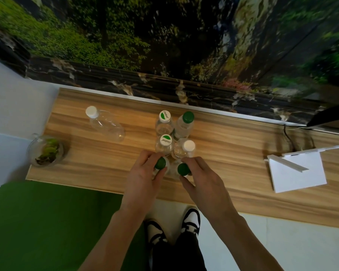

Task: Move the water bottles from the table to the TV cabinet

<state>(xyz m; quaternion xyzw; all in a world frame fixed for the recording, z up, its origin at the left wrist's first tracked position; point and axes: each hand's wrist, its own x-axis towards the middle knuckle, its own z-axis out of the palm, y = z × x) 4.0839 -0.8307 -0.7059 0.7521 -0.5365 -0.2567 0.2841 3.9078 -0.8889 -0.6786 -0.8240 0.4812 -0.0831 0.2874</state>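
Several clear water bottles stand upright in a tight cluster on the wooden cabinet top [213, 173]. My left hand [143, 177] grips the neck of a green-capped bottle [160, 163] at the front left of the cluster. Beside it, a second green-capped bottle [183, 169] is held by my right hand [202, 178]. Behind these stand a bottle with a green-and-white cap [165, 140] and a white-capped bottle [188, 145]. Further back are another green-and-white-capped bottle [164, 116] and a green-capped bottle [187, 117]. A lone white-capped bottle [106, 124] stands apart at the left.
A glass bowl with moss [47, 150] sits at the cabinet's left end. White boards [296, 171] lie at the right, with a cable and a dark screen corner [329, 114] behind. A forest-print wall backs the cabinet. A green mat [47, 222] covers the floor at left.
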